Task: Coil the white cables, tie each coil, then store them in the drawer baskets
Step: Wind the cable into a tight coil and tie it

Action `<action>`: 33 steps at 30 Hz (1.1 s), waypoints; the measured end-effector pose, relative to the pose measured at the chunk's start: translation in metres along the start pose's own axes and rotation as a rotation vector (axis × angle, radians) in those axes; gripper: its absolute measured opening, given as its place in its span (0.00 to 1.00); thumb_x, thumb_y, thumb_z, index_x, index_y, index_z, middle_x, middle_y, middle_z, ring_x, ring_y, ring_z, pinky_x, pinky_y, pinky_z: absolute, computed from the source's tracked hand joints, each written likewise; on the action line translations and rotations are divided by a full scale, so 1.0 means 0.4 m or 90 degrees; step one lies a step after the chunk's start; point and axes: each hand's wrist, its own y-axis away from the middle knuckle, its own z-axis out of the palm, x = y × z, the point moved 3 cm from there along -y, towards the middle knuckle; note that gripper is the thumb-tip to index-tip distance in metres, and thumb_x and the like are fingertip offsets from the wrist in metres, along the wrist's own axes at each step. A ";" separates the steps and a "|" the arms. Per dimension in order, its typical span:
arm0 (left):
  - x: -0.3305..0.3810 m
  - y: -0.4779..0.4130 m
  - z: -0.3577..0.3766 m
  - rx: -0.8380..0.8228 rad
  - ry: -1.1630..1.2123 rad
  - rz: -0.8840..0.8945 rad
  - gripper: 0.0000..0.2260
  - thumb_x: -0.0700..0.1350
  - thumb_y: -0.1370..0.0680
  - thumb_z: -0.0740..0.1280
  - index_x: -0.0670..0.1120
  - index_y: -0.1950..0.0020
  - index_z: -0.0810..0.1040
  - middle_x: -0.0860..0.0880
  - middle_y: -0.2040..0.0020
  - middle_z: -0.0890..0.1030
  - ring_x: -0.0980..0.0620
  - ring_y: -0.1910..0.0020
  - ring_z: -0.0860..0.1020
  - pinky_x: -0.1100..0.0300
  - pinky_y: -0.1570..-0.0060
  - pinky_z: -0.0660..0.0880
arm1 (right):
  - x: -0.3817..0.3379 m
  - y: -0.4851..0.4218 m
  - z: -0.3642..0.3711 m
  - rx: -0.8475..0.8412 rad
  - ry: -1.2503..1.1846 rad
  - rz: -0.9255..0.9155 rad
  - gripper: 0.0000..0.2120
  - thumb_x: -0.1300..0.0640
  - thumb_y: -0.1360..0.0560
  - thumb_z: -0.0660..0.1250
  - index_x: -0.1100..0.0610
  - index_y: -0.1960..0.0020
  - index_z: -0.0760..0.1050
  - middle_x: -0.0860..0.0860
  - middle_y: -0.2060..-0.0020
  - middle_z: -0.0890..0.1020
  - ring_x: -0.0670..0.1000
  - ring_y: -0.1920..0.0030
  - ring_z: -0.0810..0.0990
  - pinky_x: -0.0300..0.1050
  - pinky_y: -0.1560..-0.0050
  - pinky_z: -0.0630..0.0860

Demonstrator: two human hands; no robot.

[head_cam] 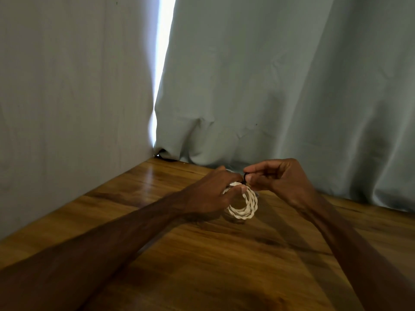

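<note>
A white twisted cable coil hangs just above the wooden table, near its far edge. My left hand grips the coil's top left part, thumb across the strands. My right hand pinches a small black tie between thumb and forefinger at the top of the coil. The upper part of the coil is hidden behind my fingers. No drawer or basket is in view.
Pale grey-blue curtains hang behind the table and along its left side, with a bright gap of daylight between them. The curtain hem lies on the table's far edge.
</note>
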 end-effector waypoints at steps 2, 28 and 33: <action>0.004 0.002 -0.001 -0.007 0.007 -0.001 0.12 0.50 0.15 0.61 0.47 0.47 0.82 0.52 0.55 0.82 0.62 0.57 0.71 0.71 0.56 0.63 | 0.001 0.000 0.001 -0.009 0.003 0.004 0.10 0.69 0.28 0.76 0.64 0.47 0.85 0.57 0.58 0.88 0.57 0.56 0.88 0.45 0.52 0.85; 0.000 0.015 0.009 -0.046 -0.010 -0.021 0.14 0.51 0.15 0.60 0.46 0.46 0.82 0.53 0.54 0.81 0.64 0.54 0.71 0.68 0.55 0.64 | 0.018 0.005 0.028 0.004 -0.021 0.046 0.07 0.70 0.28 0.75 0.66 0.49 0.85 0.59 0.58 0.88 0.57 0.58 0.87 0.42 0.56 0.84; -0.004 0.014 0.007 -0.049 0.011 -0.050 0.11 0.50 0.15 0.61 0.49 0.47 0.81 0.63 0.58 0.75 0.68 0.53 0.70 0.70 0.55 0.62 | 0.017 0.007 0.028 0.004 -0.022 0.057 0.07 0.70 0.28 0.75 0.65 0.50 0.85 0.58 0.58 0.88 0.58 0.56 0.88 0.42 0.55 0.84</action>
